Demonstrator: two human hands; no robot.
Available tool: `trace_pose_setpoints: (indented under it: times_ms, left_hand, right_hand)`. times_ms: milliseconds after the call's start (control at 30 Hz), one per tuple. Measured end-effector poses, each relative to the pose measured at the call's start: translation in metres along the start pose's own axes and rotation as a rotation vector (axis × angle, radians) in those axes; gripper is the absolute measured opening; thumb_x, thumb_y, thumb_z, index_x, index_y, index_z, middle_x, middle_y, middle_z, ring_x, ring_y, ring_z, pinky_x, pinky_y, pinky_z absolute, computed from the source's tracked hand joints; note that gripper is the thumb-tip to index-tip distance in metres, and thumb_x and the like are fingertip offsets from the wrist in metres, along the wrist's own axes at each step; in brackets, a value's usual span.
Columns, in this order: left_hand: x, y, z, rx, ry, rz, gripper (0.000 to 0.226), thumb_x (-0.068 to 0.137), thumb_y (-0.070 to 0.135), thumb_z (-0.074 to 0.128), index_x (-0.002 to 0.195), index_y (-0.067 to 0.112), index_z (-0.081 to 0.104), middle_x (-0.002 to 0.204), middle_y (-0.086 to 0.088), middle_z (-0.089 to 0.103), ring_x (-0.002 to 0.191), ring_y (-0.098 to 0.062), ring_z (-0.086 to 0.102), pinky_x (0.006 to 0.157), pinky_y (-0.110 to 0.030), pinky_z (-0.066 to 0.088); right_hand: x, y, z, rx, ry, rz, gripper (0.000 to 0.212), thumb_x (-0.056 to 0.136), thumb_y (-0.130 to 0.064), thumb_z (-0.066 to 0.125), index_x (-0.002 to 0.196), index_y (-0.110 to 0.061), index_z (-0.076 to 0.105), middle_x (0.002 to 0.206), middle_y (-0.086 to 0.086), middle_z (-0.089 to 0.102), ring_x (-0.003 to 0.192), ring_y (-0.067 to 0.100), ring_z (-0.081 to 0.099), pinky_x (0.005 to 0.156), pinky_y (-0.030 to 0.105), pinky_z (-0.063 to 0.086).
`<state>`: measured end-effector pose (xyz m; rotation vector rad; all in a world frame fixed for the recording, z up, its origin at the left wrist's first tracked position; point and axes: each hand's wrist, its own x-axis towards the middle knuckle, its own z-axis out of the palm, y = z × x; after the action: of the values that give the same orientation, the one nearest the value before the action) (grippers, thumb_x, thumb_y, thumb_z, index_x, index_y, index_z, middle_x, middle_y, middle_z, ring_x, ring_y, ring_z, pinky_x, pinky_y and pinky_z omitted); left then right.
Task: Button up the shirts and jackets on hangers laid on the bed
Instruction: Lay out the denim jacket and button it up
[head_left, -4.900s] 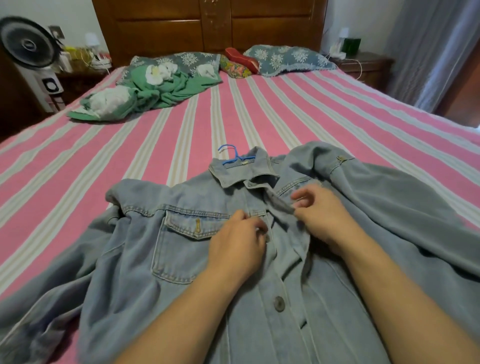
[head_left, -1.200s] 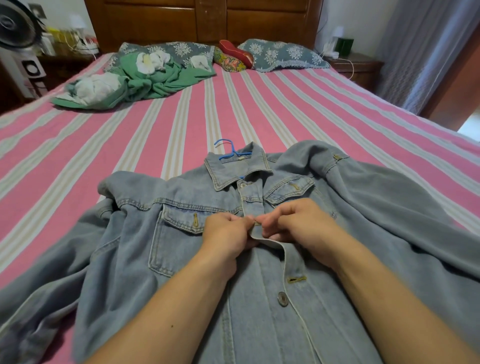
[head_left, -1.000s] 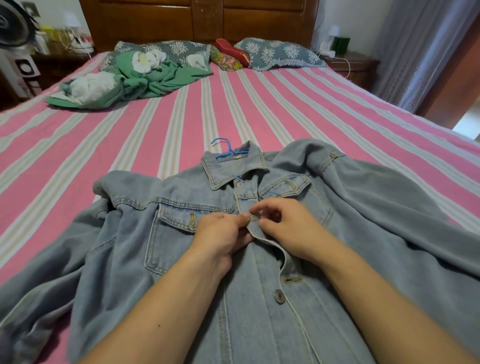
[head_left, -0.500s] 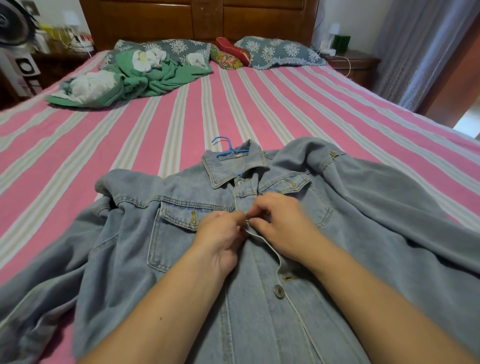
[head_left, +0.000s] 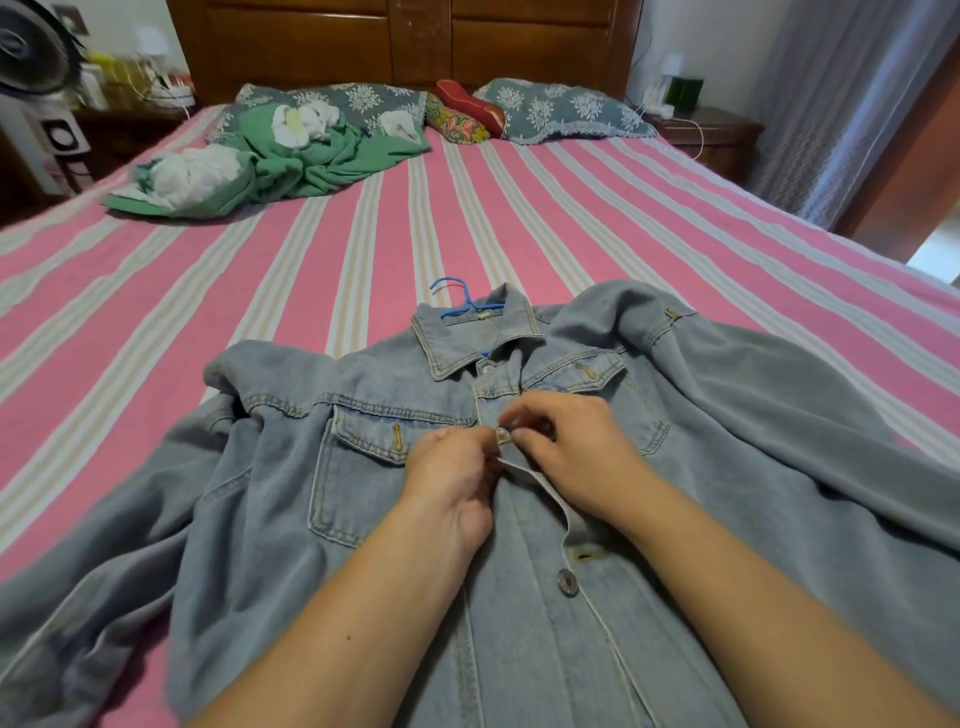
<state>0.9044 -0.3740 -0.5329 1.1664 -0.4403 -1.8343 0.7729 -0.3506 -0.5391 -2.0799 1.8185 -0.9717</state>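
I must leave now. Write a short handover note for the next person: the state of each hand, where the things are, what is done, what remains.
Left hand: pinches the jacket's front edge at chest height.
Right hand: pinches the other front edge around the chest button.
Denim jacket: flat on the striped bed, on a blue hanger.
Done: collar button looks closed.
Left: finish the chest button, then the lower button, which is open beside its buttonhole; anything lower is out of view.
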Motion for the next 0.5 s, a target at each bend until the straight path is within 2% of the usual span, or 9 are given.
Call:
trace_pose_setpoints:
  times_ms: [67, 100, 200, 333, 400, 500]
  left_hand:
    - [0.004, -0.002, -0.002, 0.035, -0.017, 0.019, 0.05, 0.069, -0.018, 0.058, 0.113, 0.005, 0.056, 0.089, -0.024, 0.059, 0.07, -0.029, 0.062, 0.055, -0.033, 0.054]
    - [0.004, -0.004, -0.002, 0.068, -0.003, 0.057, 0.045, 0.068, -0.018, 0.058, 0.105, 0.006, 0.053, 0.084, -0.023, 0.057, 0.074, -0.029, 0.058, 0.058, -0.033, 0.051]
    - [0.004, -0.006, -0.002, 0.16, 0.042, 0.204, 0.04, 0.073, -0.024, 0.052, 0.087, 0.014, 0.047, 0.069, -0.01, 0.048, 0.066, -0.021, 0.048, 0.058, -0.031, 0.04]
    - [0.005, -0.005, -0.003, 0.25, 0.013, 0.337, 0.042, 0.072, -0.026, 0.053, 0.078, 0.015, 0.048, 0.069, -0.005, 0.05, 0.062, -0.019, 0.046, 0.056, -0.03, 0.037]
    - [0.008, -0.005, -0.006, 0.405, -0.004, 0.386, 0.04, 0.072, -0.023, 0.056, 0.077, 0.016, 0.048, 0.071, -0.005, 0.051, 0.063, -0.019, 0.046, 0.055, -0.029, 0.037]
    - [0.016, -0.008, -0.012, 0.818, -0.033, 0.582, 0.035, 0.076, -0.011, 0.063, 0.077, 0.02, 0.046, 0.079, -0.005, 0.055, 0.069, -0.019, 0.05, 0.055, -0.02, 0.037]
  right_hand:
    - [0.0, 0.003, -0.001, 0.003, 0.008, -0.048, 0.033, 0.085, -0.008, 0.07, 0.109, -0.03, 0.077, 0.09, -0.011, 0.069, 0.081, 0.004, 0.061, 0.081, 0.024, 0.051]
    - [0.001, 0.004, -0.001, -0.005, 0.002, -0.083, 0.034, 0.084, -0.009, 0.068, 0.107, -0.032, 0.078, 0.088, -0.012, 0.066, 0.08, 0.007, 0.062, 0.078, 0.026, 0.052]
    - [0.004, 0.006, -0.005, -0.06, -0.032, -0.15, 0.031, 0.082, -0.015, 0.064, 0.103, -0.033, 0.079, 0.083, -0.012, 0.065, 0.075, 0.009, 0.064, 0.07, 0.029, 0.055]
    - [0.007, 0.007, -0.01, -0.157, -0.084, -0.182, 0.026, 0.086, -0.025, 0.062, 0.105, -0.025, 0.08, 0.081, -0.005, 0.072, 0.073, 0.014, 0.067, 0.068, 0.025, 0.053]
    - [0.006, 0.009, -0.011, -0.151, -0.096, -0.144, 0.026, 0.086, -0.025, 0.062, 0.104, -0.021, 0.08, 0.083, -0.002, 0.076, 0.075, 0.016, 0.07, 0.07, 0.025, 0.054]
    - [0.005, 0.008, -0.006, -0.203, -0.136, -0.084, 0.026, 0.086, -0.027, 0.057, 0.098, -0.019, 0.079, 0.087, 0.001, 0.076, 0.081, 0.022, 0.07, 0.074, 0.034, 0.055]
